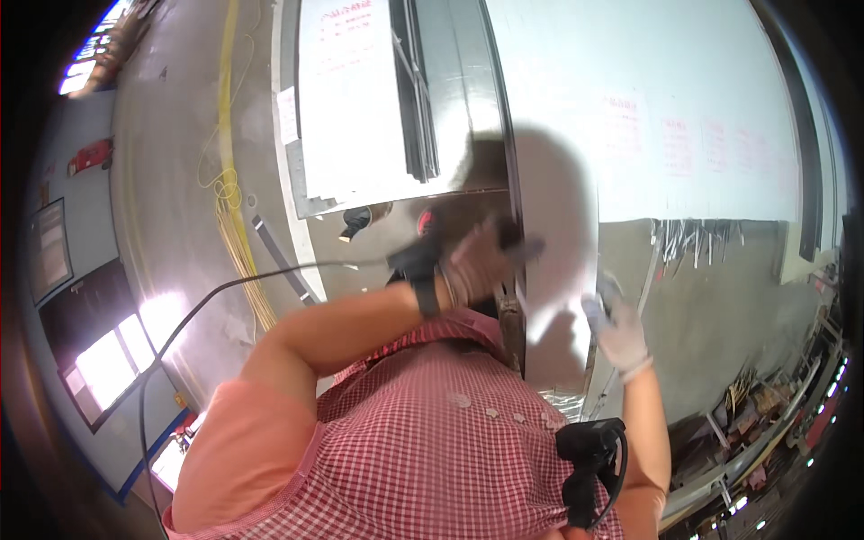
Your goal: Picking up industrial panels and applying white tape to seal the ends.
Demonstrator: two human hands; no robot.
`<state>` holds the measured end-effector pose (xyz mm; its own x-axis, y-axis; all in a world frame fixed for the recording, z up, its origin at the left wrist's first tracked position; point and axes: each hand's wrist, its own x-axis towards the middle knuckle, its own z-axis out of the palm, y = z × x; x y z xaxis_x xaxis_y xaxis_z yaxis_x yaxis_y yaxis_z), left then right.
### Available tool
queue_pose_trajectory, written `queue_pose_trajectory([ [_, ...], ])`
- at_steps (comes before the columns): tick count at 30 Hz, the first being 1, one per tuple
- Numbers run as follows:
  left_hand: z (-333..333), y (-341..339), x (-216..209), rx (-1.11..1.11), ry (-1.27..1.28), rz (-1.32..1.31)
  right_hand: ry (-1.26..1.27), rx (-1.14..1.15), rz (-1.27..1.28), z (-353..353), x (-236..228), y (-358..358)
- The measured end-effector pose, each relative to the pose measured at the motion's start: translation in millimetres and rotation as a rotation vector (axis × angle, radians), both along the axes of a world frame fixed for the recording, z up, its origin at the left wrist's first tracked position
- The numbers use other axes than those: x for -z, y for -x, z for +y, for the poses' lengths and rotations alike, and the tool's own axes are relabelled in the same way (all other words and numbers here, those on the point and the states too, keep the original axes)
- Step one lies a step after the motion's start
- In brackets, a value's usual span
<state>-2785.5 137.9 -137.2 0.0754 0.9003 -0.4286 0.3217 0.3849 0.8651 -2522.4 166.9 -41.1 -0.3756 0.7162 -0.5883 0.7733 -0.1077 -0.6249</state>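
A: Going left to right around the panel (553, 243), what came first?

B: A window (103, 369), far left of the panel. A yellow band (229, 63) ran along the floor (171, 144), also well left of it.

A: And the sheets (351, 108)?

B: They lay flat in a pile left of the panel, with dark bars (423, 135) on the side toward it. I'd guess the bars were laid lengthwise, much as the panel was, to stay clear of it.

A: The left hand (477, 256)?

B: At the panel's left edge, gloved, fingers pointing across it. It was blurred, so I couldn't tell whether it gripped anything. A cable (270, 270) reached its wrist from left of the panel, perhaps routed there to keep the surface free.

A: Where was the panel itself?

B: In front of the person (432, 423), between both hands, with a large shadow on it.

A: The right hand (621, 333)?

B: Just by the panel's right edge, gloved too, perhaps against sharp edges. Whether its fingers had closed on that edge, I couldn't tell. Hands on opposite sides would suit steadying it.

A: Farthest right?

B: Thin strips (693, 238) stuck out right of the panel, beneath a broad board (702, 90).
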Motion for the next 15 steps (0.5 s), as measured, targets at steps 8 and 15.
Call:
queue_pose_trajectory([
  [8,-38,6,-77,0.231,0.49,-0.307,0.084,-0.419,-0.041,39,-91,45],
  [15,-54,50,-54,-0.002,0.399,-0.445,0.473,-0.119,0.215,94,-80,33],
])
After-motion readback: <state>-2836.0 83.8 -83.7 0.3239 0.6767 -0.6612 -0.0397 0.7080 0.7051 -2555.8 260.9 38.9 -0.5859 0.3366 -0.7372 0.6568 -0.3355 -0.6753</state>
